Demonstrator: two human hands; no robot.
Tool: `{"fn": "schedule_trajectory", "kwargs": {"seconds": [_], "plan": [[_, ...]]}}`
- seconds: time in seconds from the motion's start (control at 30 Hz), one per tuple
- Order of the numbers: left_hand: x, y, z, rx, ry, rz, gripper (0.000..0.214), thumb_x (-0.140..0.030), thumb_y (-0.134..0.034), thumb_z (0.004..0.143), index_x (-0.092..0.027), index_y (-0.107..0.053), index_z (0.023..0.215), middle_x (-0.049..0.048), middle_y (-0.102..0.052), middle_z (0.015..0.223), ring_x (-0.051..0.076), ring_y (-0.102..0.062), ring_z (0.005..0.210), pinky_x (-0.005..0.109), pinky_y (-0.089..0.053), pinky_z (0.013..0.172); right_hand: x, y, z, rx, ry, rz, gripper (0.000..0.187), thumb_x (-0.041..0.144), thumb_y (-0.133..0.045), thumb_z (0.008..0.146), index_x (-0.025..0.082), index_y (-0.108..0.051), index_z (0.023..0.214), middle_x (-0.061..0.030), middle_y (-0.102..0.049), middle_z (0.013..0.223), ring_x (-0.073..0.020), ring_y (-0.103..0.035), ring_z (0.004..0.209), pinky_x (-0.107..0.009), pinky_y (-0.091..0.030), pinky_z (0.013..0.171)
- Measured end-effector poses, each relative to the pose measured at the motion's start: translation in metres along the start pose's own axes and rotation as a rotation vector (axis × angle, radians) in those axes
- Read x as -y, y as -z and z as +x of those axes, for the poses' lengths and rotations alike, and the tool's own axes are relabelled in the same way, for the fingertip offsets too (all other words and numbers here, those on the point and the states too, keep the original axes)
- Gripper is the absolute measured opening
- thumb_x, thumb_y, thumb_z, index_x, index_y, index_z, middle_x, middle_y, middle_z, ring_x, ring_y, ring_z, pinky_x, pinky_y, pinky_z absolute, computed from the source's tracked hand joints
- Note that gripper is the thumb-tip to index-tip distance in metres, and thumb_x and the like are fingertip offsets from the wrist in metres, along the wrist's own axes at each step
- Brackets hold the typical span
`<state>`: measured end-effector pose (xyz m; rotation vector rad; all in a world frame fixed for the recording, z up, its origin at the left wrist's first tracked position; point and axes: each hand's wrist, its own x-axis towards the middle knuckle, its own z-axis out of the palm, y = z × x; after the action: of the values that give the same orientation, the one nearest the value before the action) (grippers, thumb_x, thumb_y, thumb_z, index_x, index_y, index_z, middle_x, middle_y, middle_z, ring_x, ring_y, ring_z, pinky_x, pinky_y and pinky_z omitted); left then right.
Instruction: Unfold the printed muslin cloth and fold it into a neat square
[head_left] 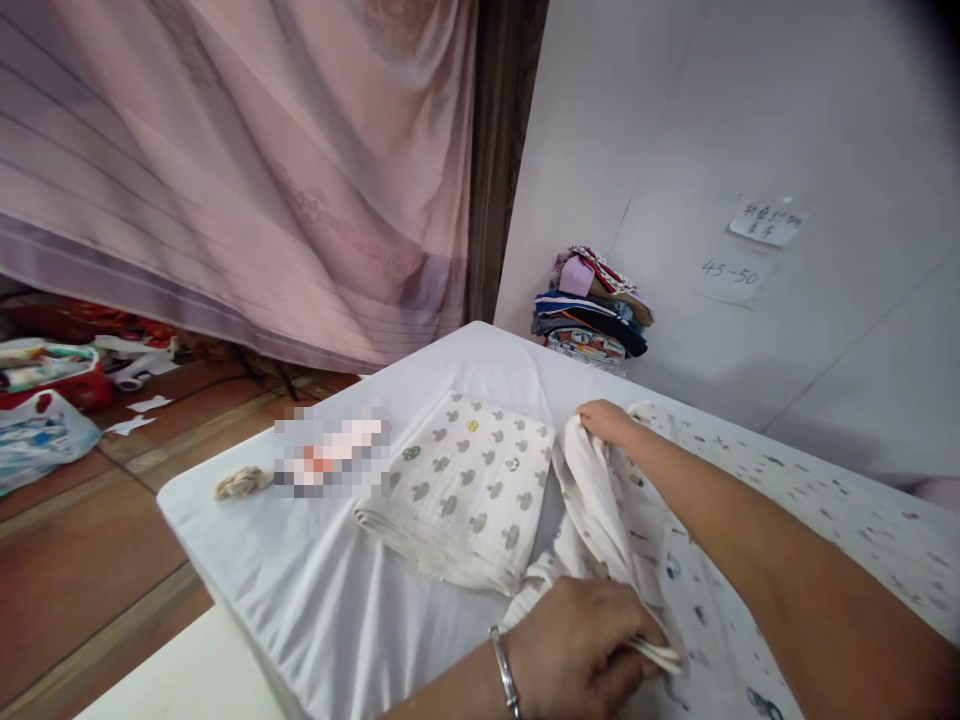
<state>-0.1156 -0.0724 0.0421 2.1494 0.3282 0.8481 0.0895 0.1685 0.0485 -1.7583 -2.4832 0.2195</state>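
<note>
Far left, low: red plastic basket (pixel 91 378) full of mixed items, translucent white-and-blue plastic bag (pixel 45 440) in front of it, both by reddish-brown tiled floor (pixel 90 560). Pink patterned fabric curtain (pixel 300 180) hangs above. Next, flat surface under a smooth white sheet (pixel 300 570); on its left part, small crumpled beige cloth bundle (pixel 241 482), then a pixelated pinkish item (pixel 334 455), identity can't tell. Mid-surface: folded off-white fabric piece with grey mushroom-like prints (pixel 469 480), lying flat, a few prints green or yellow. Right of it, near the camera: left hand (pixel 581 640), silver bangle (pixel 504 672) on wrist, fingers closed on an edge of a loose white cloth with small dark prints (pixel 600 490). That cloth lies bunched just beside the folded piece, partly raised. Behind, against the white wall (pixel 675 120): stack of folded multicoloured fabrics (pixel 592 305). Right hand (pixel 604 420), farther out, pinches the loose cloth's upper part. More printed white fabric spreads beyond right forearm; same piece or not, can't tell. Far right, two handwritten white paper notes (pixel 766 222) on wall.
</note>
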Motion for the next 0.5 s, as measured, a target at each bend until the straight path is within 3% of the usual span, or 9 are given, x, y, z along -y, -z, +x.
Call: {"fn": "schedule_trajectory", "kwargs": {"seconds": [0.13, 0.23, 0.27, 0.4, 0.5], "plan": [[0.003, -0.003, -0.004, 0.093, 0.132, -0.3, 0.019, -0.03, -0.053, 0.082, -0.018, -0.06, 0.094, 0.0025, -0.063, 0.082, 0.01, -0.057, 0.073, 0.017, -0.043, 0.066, -0.01, 0.036, -0.016, -0.415, -0.133, 0.114, 0.038, 0.019, -0.032, 0.086, 0.018, -0.059, 0.112, -0.0075, -0.061, 0.115, -0.0218, -0.051, 0.11, -0.037, -0.041, 0.091], [-0.001, 0.001, -0.007, 0.152, 0.304, -0.656, 0.031, -0.042, -0.061, 0.076, -0.016, -0.063, 0.093, 0.0012, -0.059, 0.077, 0.009, -0.053, 0.068, 0.017, -0.041, 0.064, -0.032, 0.049, -0.067, -0.836, -0.181, 0.474, 0.043, 0.029, -0.041, 0.078, 0.018, -0.056, 0.117, -0.0057, -0.062, 0.114, -0.0228, -0.054, 0.107, -0.035, -0.043, 0.089], [-0.003, 0.003, -0.007, 0.173, 0.343, -0.748, 0.036, -0.047, -0.064, 0.073, -0.016, -0.064, 0.092, 0.0011, -0.058, 0.077, 0.009, -0.052, 0.068, 0.017, -0.042, 0.066, -0.041, 0.047, -0.09, -0.913, -0.245, 0.598, 0.044, 0.032, -0.045, 0.074, 0.019, -0.058, 0.114, -0.0051, -0.063, 0.112, -0.0243, -0.056, 0.104, -0.035, -0.045, 0.087], [-0.012, 0.006, -0.007, 0.302, 0.365, -0.916, 0.055, -0.064, -0.061, 0.064, -0.015, -0.067, 0.087, 0.0022, -0.056, 0.079, 0.009, -0.051, 0.074, 0.019, -0.041, 0.074, -0.079, 0.012, -0.191, -0.862, -0.493, 0.683, 0.035, 0.032, -0.054, 0.065, 0.019, -0.068, 0.095, -0.0078, -0.068, 0.098, -0.0297, -0.06, 0.094, -0.037, -0.049, 0.076], [-0.015, 0.001, -0.006, 0.4, 0.402, -0.984, 0.06, -0.069, -0.059, 0.059, -0.015, -0.067, 0.083, 0.0008, -0.053, 0.075, 0.008, -0.048, 0.069, 0.017, -0.041, 0.072, -0.104, -0.012, -0.242, -0.43, -0.721, 0.801, 0.035, 0.033, -0.06, 0.064, 0.018, -0.067, 0.095, -0.008, -0.07, 0.087, -0.0254, -0.065, 0.078, -0.034, -0.052, 0.066]]}}
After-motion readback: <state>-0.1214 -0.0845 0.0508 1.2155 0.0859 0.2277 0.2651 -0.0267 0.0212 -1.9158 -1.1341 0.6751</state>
